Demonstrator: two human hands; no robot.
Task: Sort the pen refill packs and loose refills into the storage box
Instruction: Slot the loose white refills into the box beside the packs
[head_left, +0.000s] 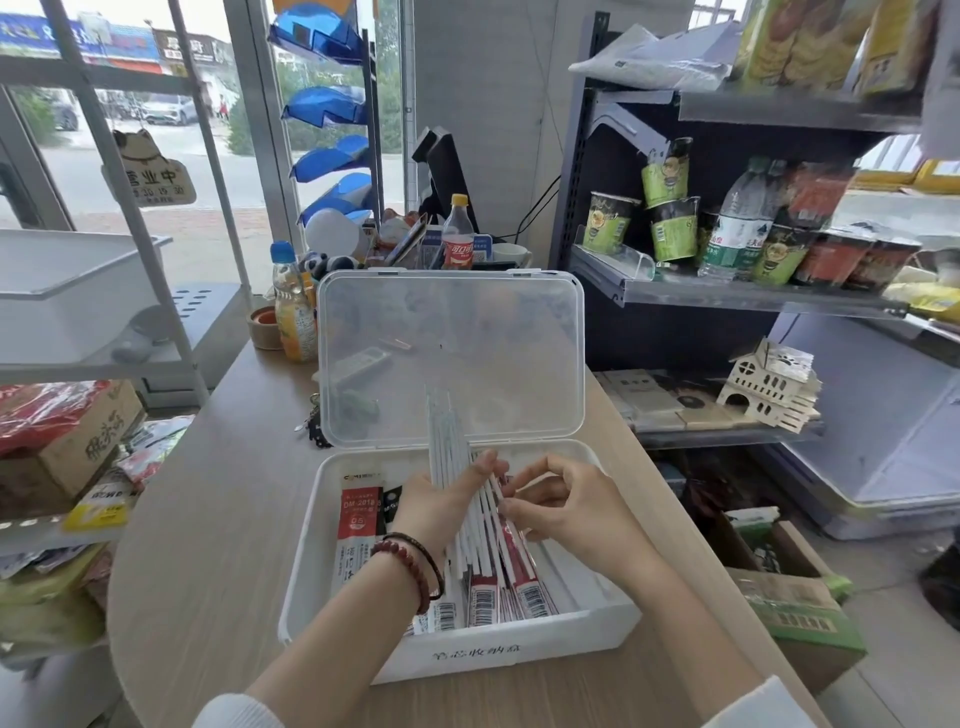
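Loose refills (449, 447), a fanned white bundle, stand tilted over the storage box (519, 649). The left hand (436, 512) has its grip closed round their middle, and the right hand (566, 506) pinches one at the bundle's right edge. This looks like evening up the bundle before laying it in; next it needs a free lane. The box, on the desk (208, 519), holds red refill packs (358, 525) at left and centre, with its clear lid (452, 358) upright on the far side.
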